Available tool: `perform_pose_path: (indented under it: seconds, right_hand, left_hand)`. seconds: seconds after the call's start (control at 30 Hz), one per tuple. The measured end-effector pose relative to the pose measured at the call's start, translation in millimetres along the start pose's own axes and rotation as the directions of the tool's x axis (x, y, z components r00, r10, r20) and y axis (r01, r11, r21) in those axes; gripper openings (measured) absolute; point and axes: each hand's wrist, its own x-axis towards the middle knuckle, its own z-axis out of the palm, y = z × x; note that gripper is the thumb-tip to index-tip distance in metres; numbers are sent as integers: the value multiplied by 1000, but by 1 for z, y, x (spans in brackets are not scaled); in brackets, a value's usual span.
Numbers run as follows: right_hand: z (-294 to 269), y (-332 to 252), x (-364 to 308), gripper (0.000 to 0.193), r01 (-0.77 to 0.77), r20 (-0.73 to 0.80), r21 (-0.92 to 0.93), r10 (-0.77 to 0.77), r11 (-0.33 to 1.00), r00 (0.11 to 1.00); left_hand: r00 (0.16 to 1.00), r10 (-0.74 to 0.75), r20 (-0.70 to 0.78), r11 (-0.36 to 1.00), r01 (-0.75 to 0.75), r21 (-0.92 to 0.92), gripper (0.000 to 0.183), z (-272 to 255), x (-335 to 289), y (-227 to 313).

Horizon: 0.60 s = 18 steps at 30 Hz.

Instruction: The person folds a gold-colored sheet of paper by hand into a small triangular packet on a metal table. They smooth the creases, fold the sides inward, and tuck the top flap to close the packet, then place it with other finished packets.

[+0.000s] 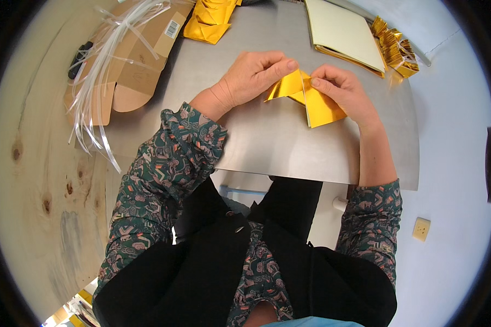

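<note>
In the head view, a person works at a shiny gray table (pixel 245 144). The piece of gold paper (pixel 323 108) is up over the table, a little closer to the right edge than to the left one. It is folded, with one flap poking out to the left and a wider part hanging down on the right. A thin white line runs down between the two parts.

The left hand (pixel 255 78) pinches the top of the left flap with its thumb and fingers. The right hand (pixel 341 90) pinches the top of the wider part, with its thumb in front and its other fingers curled. The two hands are close together but not touching.

By the far edge, left of the middle, lies a row of folded gold pieces (pixel 207 24). Near the far right corner is a pile of pale sheets (pixel 346 34), with a bunch of crinkly gold paper (pixel 398 52) just beside it. By the left edge is a brown box (pixel 142 68), with shiny white strips (pixel 106 57) spilling over it.
</note>
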Motion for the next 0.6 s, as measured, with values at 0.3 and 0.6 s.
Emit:
perform_pose_path:
  seconds: [0.3, 0.6]
  right_hand:
    - [2, -2, -2, 24, -43, 49, 53, 41, 998, 998]
    - [-2, -6, -1, 20, 7, 30, -4, -7, 1000, 1000]
  left_hand:
    - [985, -45, 166, 956, 91, -279, 15, 4, 4, -14]
    - [980, -73, 184, 917, 139, -374, 16, -6, 7, -12]
